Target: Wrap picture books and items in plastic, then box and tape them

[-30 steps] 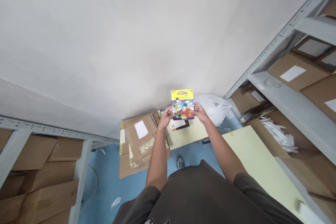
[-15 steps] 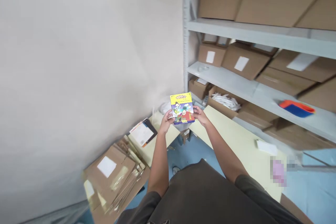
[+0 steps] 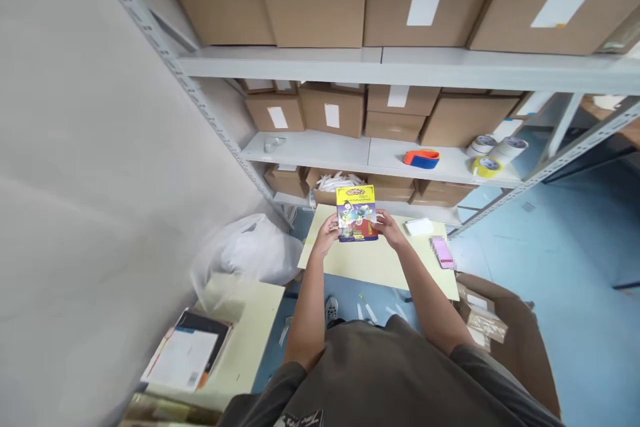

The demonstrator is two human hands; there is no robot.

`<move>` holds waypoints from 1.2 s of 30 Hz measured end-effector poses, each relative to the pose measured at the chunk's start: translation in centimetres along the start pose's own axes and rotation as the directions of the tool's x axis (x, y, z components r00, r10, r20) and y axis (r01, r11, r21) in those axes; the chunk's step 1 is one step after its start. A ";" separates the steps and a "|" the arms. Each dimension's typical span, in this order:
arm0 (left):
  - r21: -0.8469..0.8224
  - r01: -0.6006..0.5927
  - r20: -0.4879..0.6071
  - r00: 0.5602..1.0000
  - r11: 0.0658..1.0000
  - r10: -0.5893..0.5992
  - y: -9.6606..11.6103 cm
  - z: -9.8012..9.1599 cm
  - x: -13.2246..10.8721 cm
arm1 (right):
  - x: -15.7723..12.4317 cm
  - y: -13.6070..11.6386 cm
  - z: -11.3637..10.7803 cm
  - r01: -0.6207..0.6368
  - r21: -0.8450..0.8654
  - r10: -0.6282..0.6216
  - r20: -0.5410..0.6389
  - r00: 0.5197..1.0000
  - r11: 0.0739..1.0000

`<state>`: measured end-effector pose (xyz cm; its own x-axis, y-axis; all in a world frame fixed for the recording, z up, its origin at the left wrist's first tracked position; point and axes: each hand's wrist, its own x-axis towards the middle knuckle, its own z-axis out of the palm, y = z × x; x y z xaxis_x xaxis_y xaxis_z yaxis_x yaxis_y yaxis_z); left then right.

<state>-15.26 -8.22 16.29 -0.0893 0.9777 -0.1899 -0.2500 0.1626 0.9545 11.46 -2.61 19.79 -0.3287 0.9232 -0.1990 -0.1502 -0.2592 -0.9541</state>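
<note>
A book point(image 3: 357, 212) with a yellow, purple and red cartoon cover is held up in front of me, its cover facing me. My left hand point(image 3: 327, 235) grips its left edge, and my right hand point(image 3: 389, 227) grips the right edge. Below and behind it lies a pale yellow table point(image 3: 360, 260). On that table, to the right, are a white box-like item point(image 3: 419, 226) and a pink item point(image 3: 443, 251) blurred by pixels.
Ahead stands a metal shelf point(image 3: 310, 150) with cardboard boxes point(image 3: 333, 110), tape rolls point(image 3: 487, 167) and an orange-blue item point(image 3: 421, 159). At left are a white bag point(image 3: 260, 250) and a second table point(image 3: 245, 327) with papers point(image 3: 180, 357). An open carton point(image 3: 525, 347) stands at lower right.
My view has turned right, from the wall corner toward the shelf and the table before it. The book has stayed between both hands and swung round with me.
</note>
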 end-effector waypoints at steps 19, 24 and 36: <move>0.122 -0.061 0.115 0.992 0.991 0.047 1.2 0.1 9.2 | 0.6 0.1 3.4 0.080 0.027 -0.065 -0.373 0.925 0.996; 0.058 -0.147 0.391 0.914 0.987 0.112 3.0 5.3 7.4 | 0.8 0.0 5.6 0.219 -0.206 -0.278 -0.329 0.903 0.954; -0.092 0.023 0.453 0.891 0.995 0.021 6.2 2.3 7.8 | 0.1 -1.9 1.0 0.173 -0.091 -0.194 -0.349 0.917 0.981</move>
<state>-15.32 0.67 21.25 0.3523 0.9348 -0.0448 -0.3397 0.1723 0.9246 10.80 -2.34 21.82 0.0528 0.9958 -0.0754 -0.1193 -0.0686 -0.9905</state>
